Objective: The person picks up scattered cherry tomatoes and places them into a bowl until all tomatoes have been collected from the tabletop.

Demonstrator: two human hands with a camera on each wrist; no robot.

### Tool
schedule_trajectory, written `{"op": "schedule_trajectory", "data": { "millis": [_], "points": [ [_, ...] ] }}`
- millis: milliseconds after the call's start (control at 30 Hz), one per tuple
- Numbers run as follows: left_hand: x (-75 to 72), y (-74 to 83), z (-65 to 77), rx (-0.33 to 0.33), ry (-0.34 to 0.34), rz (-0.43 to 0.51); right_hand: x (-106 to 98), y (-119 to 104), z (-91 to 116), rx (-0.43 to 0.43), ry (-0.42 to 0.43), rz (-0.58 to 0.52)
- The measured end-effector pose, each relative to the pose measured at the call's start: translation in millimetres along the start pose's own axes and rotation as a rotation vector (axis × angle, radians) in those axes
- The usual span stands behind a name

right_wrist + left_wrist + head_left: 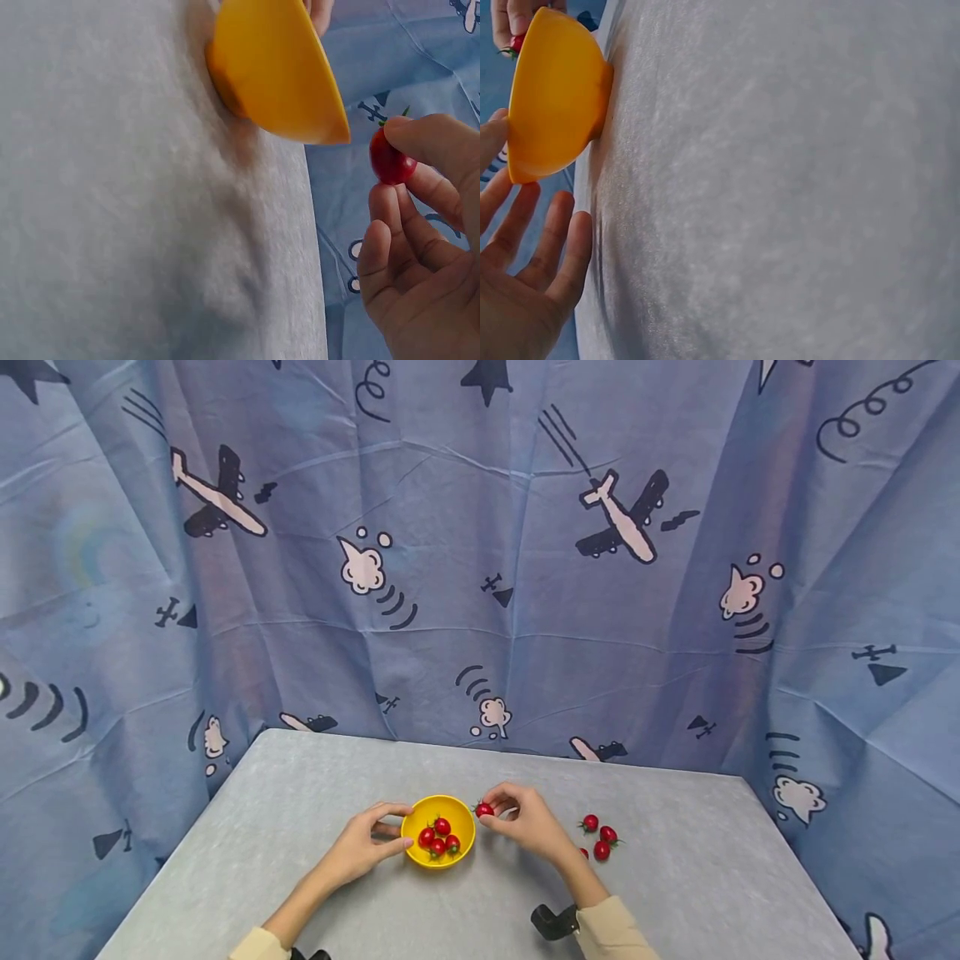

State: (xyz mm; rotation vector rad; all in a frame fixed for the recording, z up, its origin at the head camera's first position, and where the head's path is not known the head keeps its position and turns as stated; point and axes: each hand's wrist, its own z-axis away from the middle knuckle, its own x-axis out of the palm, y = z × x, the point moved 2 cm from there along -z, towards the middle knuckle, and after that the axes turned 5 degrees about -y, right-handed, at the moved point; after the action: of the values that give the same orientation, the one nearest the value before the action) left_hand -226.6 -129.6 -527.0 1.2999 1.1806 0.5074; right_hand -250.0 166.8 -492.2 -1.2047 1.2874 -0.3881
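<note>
A yellow bowl (438, 860) stands on the table with several cherry tomatoes (437, 847) inside. My left hand (360, 845) holds the bowl's left rim between thumb and fingers; in the left wrist view the other fingers (570, 262) are spread below it. Just beyond the right rim, my right hand (531, 821) pinches one cherry tomato (484, 810) between thumb and fingertips. The right wrist view has that tomato (391, 159) held up beside the bowl (274, 71), apart from it, green stem showing.
Several loose cherry tomatoes (602, 850) lie on the table to the right of my right hand, one partly hidden by the wrist. The pale grey table (315, 777) ends at a blue patterned curtain (450, 610) behind. A black wrist device (553, 922) sits at my right sleeve.
</note>
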Motion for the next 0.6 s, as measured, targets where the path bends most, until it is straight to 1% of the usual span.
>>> {"op": "schedule_trajectory", "data": {
  "millis": [133, 367, 600],
  "points": [
    [-0.1, 0.3, 0.0, -0.006, 0.002, 0.003, 7, -1, 0, -0.006, -0.021, 0.019],
    [-0.2, 0.6, -0.1, -0.015, 0.011, -0.008, 16, -6, -3, -0.059, -0.034, 0.046],
    [0.4, 0.8, -0.7, -0.015, 0.004, -0.012, 22, -10, -7, -0.051, -0.048, 0.073]
  ]
}}
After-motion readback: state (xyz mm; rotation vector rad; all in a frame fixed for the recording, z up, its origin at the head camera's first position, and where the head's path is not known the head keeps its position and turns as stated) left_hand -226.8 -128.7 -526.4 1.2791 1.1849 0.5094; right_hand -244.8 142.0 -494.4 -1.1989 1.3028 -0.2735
